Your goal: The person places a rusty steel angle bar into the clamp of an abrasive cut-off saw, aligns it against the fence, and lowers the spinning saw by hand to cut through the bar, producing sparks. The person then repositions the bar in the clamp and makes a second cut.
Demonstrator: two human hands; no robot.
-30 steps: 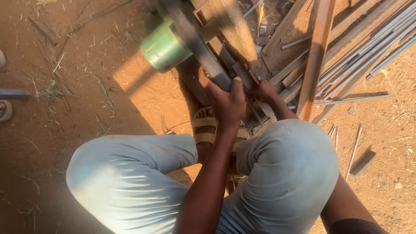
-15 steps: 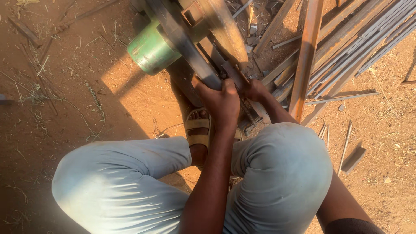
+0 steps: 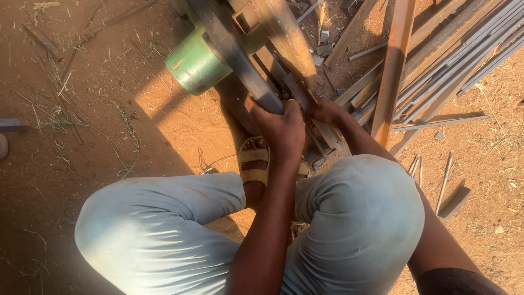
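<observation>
Left hand [image 3: 281,128] clamped on long dark steel lever arm [image 3: 232,52] beside green cylindrical motor housing [image 3: 195,64]. Right hand [image 3: 326,111] gripping dark flat metal strip [image 3: 297,93] just right. Advisable: steady pressure, fingers clear, strip held square.

Before our knees: our left hand [image 3: 281,128] on the long dark steel handle bar [image 3: 234,54]; our right hand [image 3: 326,111] just right of it. Green cylindrical motor housing [image 3: 194,64] left of the bar; rusty steel bars [image 3: 436,60] piled right, on the reddish dirt ground [image 3: 82,136].
</observation>
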